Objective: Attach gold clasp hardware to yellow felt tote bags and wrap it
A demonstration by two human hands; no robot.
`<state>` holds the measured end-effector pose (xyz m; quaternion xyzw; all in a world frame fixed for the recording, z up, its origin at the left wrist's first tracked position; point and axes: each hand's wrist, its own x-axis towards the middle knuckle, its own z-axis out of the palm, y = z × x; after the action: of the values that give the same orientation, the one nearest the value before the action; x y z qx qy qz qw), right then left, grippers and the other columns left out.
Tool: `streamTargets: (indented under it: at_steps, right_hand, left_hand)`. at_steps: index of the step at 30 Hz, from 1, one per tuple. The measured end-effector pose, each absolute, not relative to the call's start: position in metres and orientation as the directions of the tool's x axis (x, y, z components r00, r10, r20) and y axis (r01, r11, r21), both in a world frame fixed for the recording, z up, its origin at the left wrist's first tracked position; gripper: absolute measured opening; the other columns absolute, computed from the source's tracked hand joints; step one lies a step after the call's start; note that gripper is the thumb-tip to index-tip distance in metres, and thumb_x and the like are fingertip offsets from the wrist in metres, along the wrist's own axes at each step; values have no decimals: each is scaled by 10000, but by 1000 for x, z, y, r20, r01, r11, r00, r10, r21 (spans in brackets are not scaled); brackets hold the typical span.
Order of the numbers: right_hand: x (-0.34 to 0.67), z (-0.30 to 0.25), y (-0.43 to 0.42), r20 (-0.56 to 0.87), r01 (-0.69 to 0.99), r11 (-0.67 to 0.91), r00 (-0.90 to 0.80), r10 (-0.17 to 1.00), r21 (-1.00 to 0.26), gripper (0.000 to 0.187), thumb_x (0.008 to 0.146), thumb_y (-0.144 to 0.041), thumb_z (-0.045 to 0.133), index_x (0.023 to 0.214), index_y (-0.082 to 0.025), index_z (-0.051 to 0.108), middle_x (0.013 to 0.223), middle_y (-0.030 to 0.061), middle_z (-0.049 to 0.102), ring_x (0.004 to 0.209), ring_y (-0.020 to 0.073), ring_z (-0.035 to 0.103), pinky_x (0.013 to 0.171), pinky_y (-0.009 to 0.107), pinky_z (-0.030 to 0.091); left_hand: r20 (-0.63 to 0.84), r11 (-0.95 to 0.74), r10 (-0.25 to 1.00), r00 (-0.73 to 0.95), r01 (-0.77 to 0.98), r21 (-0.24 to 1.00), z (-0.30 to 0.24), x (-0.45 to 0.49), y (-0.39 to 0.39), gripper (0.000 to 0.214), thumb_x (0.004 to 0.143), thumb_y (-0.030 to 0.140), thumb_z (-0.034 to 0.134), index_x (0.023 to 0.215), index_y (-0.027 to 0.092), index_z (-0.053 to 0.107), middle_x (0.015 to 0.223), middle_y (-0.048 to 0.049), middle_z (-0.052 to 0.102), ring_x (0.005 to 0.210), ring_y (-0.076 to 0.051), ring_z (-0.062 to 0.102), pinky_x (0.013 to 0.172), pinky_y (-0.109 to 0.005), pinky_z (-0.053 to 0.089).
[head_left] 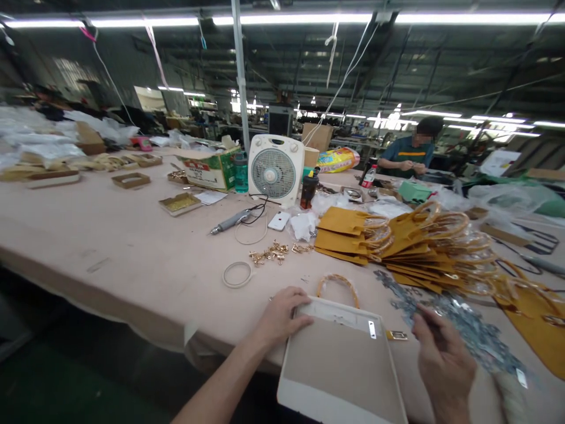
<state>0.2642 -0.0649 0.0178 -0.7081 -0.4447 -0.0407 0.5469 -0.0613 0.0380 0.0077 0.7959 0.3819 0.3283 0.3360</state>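
My left hand (285,315) grips the far left corner of a shallow cardboard box (339,359), thumb inside over the rim. The box tilts over the table's front edge, and one small shiny metal plate (372,330) lies inside it near the far wall. From behind the box, a yellow-orange bag handle (339,280) sticks out, and a gold buckle (398,335) shows at its right side. My right hand (444,356) is at the near side of a pile of small grey metal plates (474,330). Its fingers are pinched together; what they hold, if anything, is too small to make out.
Stacked yellow-orange bags (415,241) lie behind the plates. Gold fittings (273,252), a tape roll (237,275), an electric screwdriver (232,222) with its cord and a phone (279,221) are mid-table. A fan (274,171) stands behind them. Across the table sits another person (408,153).
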Motion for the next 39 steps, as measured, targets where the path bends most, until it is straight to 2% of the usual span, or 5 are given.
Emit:
streamTargets:
  at_steps: [9,14,20,26,39]
  right_hand:
    - [134,29,-12,350,419,276,111,930,-865,252,996,-417,600,1140,-261,736,1099,75,722,959,256,684,855,382,549]
    - [118,9,-8,408,503,302,112,906,-810,244,1015,-363,558,1162,-251,718,1025,77,703,935,255,667,827,377,537]
    - [120,1,-16,526,501,376,199,827,-780,244,1022,-345,557,1195,-244,696,976,64,683,831,225,651,779,371,535]
    - [126,-8,-16,481,443,316,334,810,-839,284,1005,-407,591,1195,-224,696,897,43,679,753,209,637,736,377,525]
    - [126,-12,-13,525,491,345,293,799,-800,235,1002,-354,602,1176,-235,705,1035,63,692,867,219,661,753,349,538]
  left_hand:
    - [317,-507,820,476,349,788,5,-64,32,350,718,231,907,1035,242,760,1174,-46,691,1128,-220,630,1017,-361,508]
    - [273,-486,820,503,358,798,3,-64,37,425,728,228,889,1124,254,737,1174,-50,681,1037,-215,646,931,-350,542]
    - [320,-554,795,515,403,729,0,-61,30,431,727,285,894,1092,237,671,1356,-79,614,1291,-274,537,1115,-424,436]
    - [240,-546,792,561,476,690,8,-57,32,524,726,426,882,1112,216,596,1156,-66,630,1095,-267,575,947,-387,479]
    - [-100,-190,642,760,285,939,12,-70,81,647,565,487,959,1066,199,668,704,81,527,616,-105,431,555,-229,311]
